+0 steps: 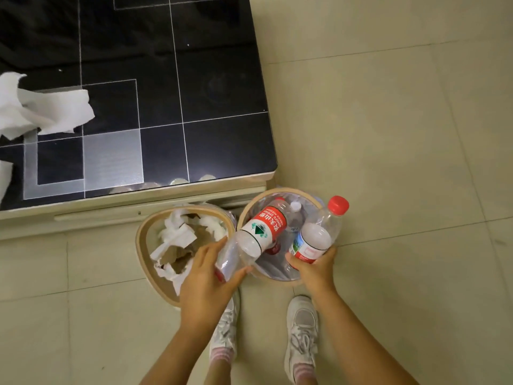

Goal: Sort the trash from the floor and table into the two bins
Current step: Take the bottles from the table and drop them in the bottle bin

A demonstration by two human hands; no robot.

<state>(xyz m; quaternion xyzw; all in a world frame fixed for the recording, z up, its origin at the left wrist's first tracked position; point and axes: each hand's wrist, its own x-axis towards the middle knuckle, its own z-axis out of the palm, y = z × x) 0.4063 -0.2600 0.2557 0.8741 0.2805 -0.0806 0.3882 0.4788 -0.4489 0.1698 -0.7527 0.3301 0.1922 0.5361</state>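
Two round bins stand on the floor by the table's near corner. The left bin holds crumpled tissue and brown cardboard. The right bin holds clear plastic bottles. My left hand grips a clear bottle with a red label, tilted over the right bin's near left rim. My right hand holds a second clear bottle with a red cap over the same bin's near right rim. White tissue lies on the black table at the far left.
The black glass table with white line patterns fills the upper left; its corner overhangs close to the bins. Another tissue scrap lies at the table's left edge. Beige floor tiles stretch right. My white sneakers stand just behind the bins.
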